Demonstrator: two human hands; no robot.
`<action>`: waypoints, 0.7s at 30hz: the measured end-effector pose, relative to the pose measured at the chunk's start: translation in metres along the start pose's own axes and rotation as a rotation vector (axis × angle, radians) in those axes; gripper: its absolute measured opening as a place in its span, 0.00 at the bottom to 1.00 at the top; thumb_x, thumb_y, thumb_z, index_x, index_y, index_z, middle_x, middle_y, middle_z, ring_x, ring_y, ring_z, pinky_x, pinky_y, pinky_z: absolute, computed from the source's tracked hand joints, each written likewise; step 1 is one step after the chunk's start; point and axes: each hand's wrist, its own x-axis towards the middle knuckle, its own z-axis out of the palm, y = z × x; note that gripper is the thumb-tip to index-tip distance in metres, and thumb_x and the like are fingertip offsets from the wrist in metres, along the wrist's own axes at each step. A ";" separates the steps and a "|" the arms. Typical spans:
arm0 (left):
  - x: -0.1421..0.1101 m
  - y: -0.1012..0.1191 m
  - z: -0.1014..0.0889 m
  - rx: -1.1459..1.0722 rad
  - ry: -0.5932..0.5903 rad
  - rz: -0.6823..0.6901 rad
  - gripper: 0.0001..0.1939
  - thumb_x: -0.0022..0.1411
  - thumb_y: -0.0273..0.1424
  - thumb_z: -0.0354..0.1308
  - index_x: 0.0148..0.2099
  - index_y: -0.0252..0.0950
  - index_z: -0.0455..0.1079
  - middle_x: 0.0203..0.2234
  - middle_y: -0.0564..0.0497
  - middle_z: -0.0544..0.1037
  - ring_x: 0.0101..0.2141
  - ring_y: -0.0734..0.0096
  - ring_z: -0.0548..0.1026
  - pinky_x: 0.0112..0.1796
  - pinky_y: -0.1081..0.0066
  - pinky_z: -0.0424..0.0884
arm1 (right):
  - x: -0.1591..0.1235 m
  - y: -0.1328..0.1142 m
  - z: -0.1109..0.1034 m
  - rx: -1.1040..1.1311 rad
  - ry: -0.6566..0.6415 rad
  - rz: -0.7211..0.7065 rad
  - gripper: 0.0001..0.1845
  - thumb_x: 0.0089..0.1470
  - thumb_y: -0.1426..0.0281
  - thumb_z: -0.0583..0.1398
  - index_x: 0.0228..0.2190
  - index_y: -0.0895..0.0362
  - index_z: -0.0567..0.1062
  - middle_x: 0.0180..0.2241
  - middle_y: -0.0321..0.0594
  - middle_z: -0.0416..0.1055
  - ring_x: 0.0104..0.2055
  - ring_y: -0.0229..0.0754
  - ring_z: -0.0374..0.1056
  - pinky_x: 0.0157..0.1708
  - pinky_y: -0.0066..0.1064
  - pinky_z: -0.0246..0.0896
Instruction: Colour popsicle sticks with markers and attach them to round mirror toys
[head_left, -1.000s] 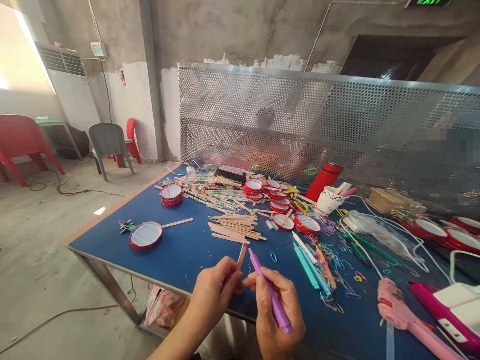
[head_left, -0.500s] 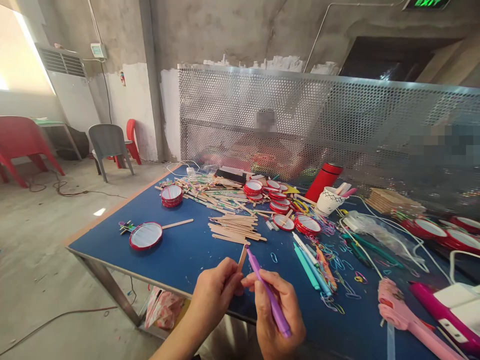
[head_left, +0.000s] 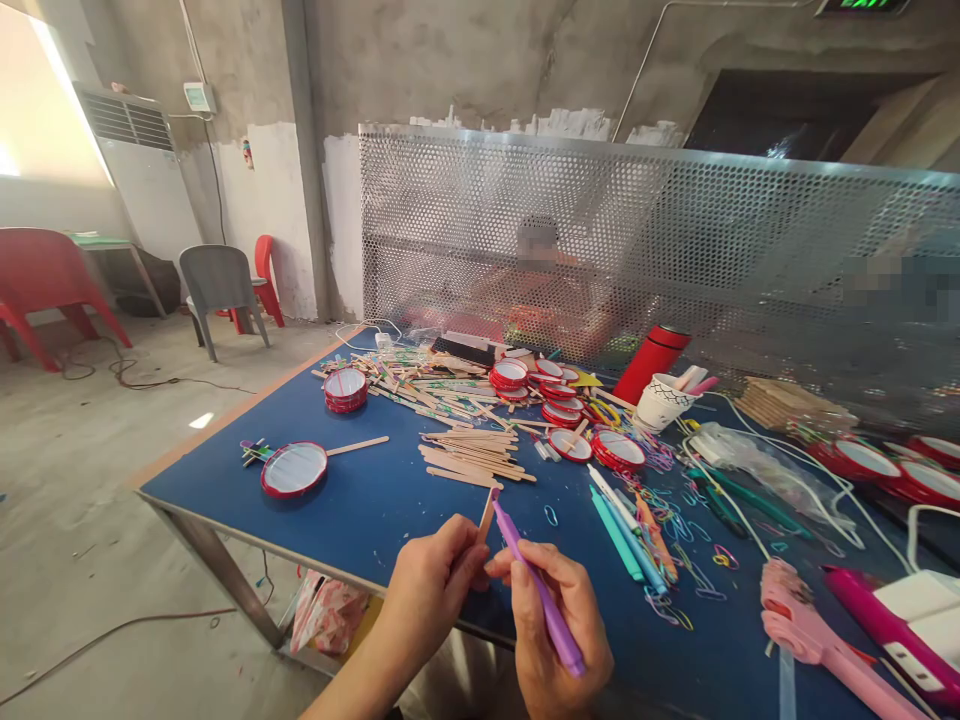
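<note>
My left hand (head_left: 439,570) is closed on the lower part of a wooden craft stick (head_left: 487,514), which points up and away from me. My right hand (head_left: 566,620) grips a purple marker (head_left: 540,592) like a pen, and the marker's tip touches or nearly touches the stick's upper end. Just beyond lies a heap of plain craft sticks (head_left: 476,457). To the left rests a round red-rimmed disc (head_left: 294,469) with a white face, a stick sticking out on its right and small coloured sticks at its left.
Teal and blue markers (head_left: 615,535) lie to the right beside scattered rubber bands (head_left: 686,560). Farther right are a pink glue gun (head_left: 814,625) and a white power strip (head_left: 915,610). A red bottle (head_left: 651,365) and a paper cup (head_left: 660,403) stand before a perforated metal screen (head_left: 465,230); a person sits behind it.
My hands, the stick and the marker keep almost the same pose. The whole view has shifted very slightly. Behind the screen, the person's head shows a little more.
</note>
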 end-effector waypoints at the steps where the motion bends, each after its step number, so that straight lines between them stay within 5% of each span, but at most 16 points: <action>1: 0.000 0.000 0.000 -0.003 0.000 -0.003 0.12 0.66 0.39 0.47 0.30 0.42 0.60 0.24 0.51 0.83 0.24 0.68 0.78 0.29 0.73 0.67 | 0.000 0.000 0.000 -0.004 -0.002 -0.006 0.06 0.66 0.74 0.59 0.43 0.56 0.76 0.31 0.38 0.78 0.29 0.38 0.77 0.29 0.27 0.75; 21: -0.001 -0.002 0.000 -0.012 0.027 0.016 0.12 0.66 0.38 0.50 0.30 0.42 0.61 0.23 0.53 0.83 0.23 0.70 0.78 0.27 0.75 0.67 | -0.002 0.001 -0.001 -0.013 0.018 0.000 0.06 0.66 0.74 0.60 0.43 0.56 0.76 0.30 0.38 0.79 0.28 0.38 0.77 0.27 0.27 0.75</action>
